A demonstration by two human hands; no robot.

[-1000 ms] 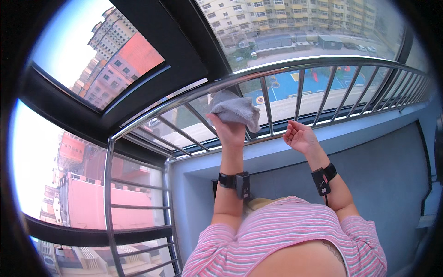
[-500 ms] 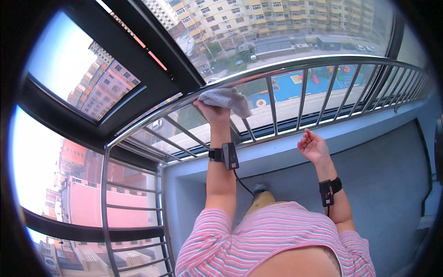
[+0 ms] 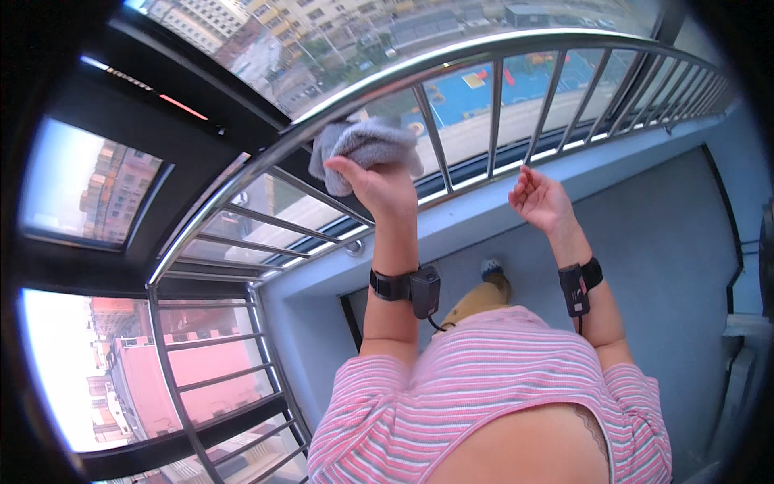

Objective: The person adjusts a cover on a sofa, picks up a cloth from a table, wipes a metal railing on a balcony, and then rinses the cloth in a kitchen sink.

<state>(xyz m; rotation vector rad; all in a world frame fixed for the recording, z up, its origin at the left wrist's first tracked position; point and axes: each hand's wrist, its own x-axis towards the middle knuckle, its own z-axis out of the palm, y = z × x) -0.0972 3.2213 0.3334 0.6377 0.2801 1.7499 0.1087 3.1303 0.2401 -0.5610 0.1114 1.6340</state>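
My left hand (image 3: 385, 192) grips a bunched grey cloth (image 3: 355, 145), which looks soft and fuzzy. The cloth is just below the shiny metal top rail (image 3: 298, 133) of a window guard, in front of its bars; whether it touches the rail I cannot tell. Part of my left fingers is hidden behind the cloth. My right hand (image 3: 542, 200) hovers to the right, palm up, its fingers loosely curled with nothing visible in them. It is near the foot of the upright bars (image 3: 494, 113). Each forearm wears a black strapped device.
The metal guard continues down the left side with crosswise bars (image 3: 214, 344). Dark window frames (image 3: 193, 89) stand behind it. A pale sill (image 3: 451, 211) runs below the bars, above a grey floor (image 3: 645, 266). Outside, far below, lies a blue playground (image 3: 468, 93).
My left hand and the cloth have come off the top of the rail and dropped a little below it. The view has shifted, and my right hand stays loosely curled.
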